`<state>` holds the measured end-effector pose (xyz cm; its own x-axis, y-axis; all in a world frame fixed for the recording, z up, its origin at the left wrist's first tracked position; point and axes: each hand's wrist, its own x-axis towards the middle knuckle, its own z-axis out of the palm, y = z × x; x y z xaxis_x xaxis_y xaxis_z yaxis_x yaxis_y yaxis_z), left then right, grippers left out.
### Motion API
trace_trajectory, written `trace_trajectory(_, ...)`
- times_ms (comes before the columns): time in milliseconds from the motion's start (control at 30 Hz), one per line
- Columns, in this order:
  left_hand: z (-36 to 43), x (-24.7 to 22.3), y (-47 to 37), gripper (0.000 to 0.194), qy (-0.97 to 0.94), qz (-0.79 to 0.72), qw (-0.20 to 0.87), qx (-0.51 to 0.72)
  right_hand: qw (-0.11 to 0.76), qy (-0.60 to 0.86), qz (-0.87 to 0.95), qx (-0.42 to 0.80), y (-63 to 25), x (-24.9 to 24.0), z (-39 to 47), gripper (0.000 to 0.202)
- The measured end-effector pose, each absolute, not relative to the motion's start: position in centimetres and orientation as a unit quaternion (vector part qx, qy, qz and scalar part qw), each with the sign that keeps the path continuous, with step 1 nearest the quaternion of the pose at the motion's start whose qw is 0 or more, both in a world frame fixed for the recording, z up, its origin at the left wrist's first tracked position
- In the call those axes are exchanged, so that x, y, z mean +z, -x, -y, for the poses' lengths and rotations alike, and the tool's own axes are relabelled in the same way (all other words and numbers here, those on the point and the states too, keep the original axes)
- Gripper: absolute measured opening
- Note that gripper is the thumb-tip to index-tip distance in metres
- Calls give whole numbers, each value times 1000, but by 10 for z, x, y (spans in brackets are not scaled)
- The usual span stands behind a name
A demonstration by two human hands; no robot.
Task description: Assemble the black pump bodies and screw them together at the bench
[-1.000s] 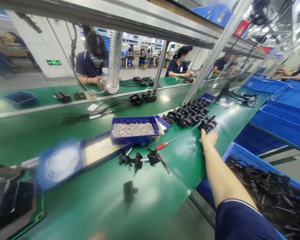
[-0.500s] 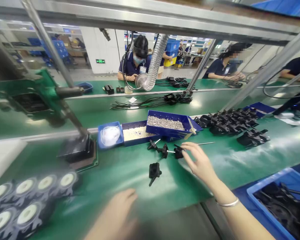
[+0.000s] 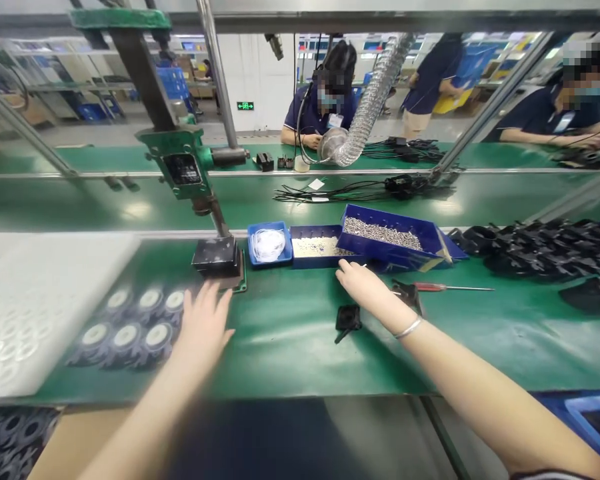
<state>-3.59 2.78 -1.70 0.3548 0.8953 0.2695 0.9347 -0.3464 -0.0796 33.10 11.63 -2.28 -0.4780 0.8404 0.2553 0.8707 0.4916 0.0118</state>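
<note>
My left hand (image 3: pixel 206 320) is spread, palm down, beside several dark parts with pale round centres (image 3: pixel 127 335) on the green bench, holding nothing. Just in front of the blue bin of small cream pieces (image 3: pixel 313 247), my right hand (image 3: pixel 360 280) has its fingers drawn together. A thin white piece shows by those fingers, and I cannot make out what they grip. Below that hand lies a black part with a short arm (image 3: pixel 349 319). Another black part (image 3: pixel 407 293) is partly hidden behind my right wrist.
A green press (image 3: pixel 217 257) stands at the left centre. Behind are a blue tray of white rings (image 3: pixel 269 245) and a bin of metal screws (image 3: pixel 383 235). A red-handled screwdriver (image 3: pixel 430 287) and piled black parts (image 3: pixel 525 250) lie right. A person (image 3: pixel 325 107) sits across the bench.
The view has turned left. My left hand has moved forward and left to the pale-centred parts. My right hand has left the black part for the front of the cream-piece bin.
</note>
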Motion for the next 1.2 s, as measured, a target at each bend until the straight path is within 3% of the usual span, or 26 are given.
trace_trajectory(267,-58,-13,57,53,868,491,65,-44,218,511,831,25,-339,12,-110,14)
trace_trajectory(400,-49,-11,35,64,883,461,-3,-89,432,528,637,358,-329,27,-94,24)
trace_trajectory(467,-41,-13,21,72,881,451,-63,-127,489,506,511,494,-316,27,-86,32)
trace_trajectory(600,-29,-22,2,85,862,426,-197,-190,493,484,421,588,-288,19,-73,27)
trace_trajectory(767,-23,-40,2,86,817,421,-315,-237,477,446,334,680,-261,11,-67,23)
trace_trajectory(967,-21,-63,6,93,758,422,-385,-315,475,438,281,710,-241,4,-71,25)
trace_trajectory(1200,-19,-65,7,94,745,412,-415,-321,479,441,251,716,-225,-6,-72,23)
